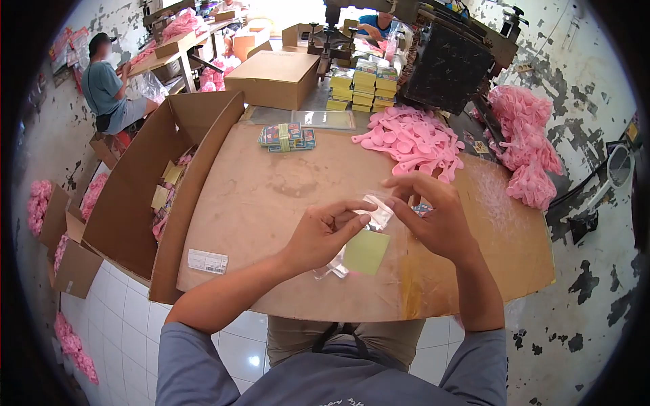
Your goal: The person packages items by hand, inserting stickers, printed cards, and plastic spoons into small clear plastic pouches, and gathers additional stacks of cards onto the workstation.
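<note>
Worktop under brown board (230, 233) fills the middle of the frame. Open carton (210, 149) at left, partly loaded with pink and cream pieces (162, 196); some finished output by my reckoning, though the count is hidden.

Heap of pink plastic scoops (409, 139), upper right of centre: plenty left to work through. Handles point every way, no shared axis. Banded bundle of printed cards (288, 137), upper centre, long axis roughly across the frame; looks unused.

Left hand (318, 233) and right hand (430, 213) apart from one another at centre, a small clear plastic bag (379, 212) between their fingertips. Whether either pinches it, I cannot tell from here; right thumb and forefinger stand visibly apart.

Yellow-green card (366, 251) just below, flat, nearly square; its slightly longer axis leans toward upper right. Bag is crumpled and shiny; seems to slant, mouth end not readable. No scoop visible in it: this one looks barely begun.
</note>
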Action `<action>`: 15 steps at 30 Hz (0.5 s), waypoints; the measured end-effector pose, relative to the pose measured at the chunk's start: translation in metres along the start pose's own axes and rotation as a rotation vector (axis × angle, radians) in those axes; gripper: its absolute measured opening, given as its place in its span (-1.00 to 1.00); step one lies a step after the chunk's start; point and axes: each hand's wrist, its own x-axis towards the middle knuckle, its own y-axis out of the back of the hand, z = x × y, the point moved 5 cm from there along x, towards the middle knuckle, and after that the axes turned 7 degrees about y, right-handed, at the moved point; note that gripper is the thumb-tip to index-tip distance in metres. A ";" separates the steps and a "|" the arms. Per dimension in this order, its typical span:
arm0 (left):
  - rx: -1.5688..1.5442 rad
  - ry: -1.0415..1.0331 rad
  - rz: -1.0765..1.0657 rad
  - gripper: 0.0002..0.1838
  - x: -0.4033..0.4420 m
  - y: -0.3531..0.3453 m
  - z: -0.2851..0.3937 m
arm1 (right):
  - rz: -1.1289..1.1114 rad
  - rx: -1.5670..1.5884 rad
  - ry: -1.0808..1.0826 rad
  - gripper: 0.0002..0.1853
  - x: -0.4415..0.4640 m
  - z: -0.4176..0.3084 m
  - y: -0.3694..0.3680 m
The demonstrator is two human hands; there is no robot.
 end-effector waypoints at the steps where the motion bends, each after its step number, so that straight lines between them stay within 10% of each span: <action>1: -0.010 0.022 0.015 -0.62 0.000 0.001 -0.001 | 0.038 -0.007 -0.007 -0.81 0.000 0.000 0.000; 4: 0.043 0.006 0.036 -0.58 -0.001 -0.001 0.007 | 0.117 -0.274 0.310 -0.81 0.000 -0.008 -0.006; 15: 0.605 -0.266 0.121 -0.49 -0.006 -0.002 0.015 | -0.134 -0.741 0.452 -0.77 -0.002 -0.017 -0.037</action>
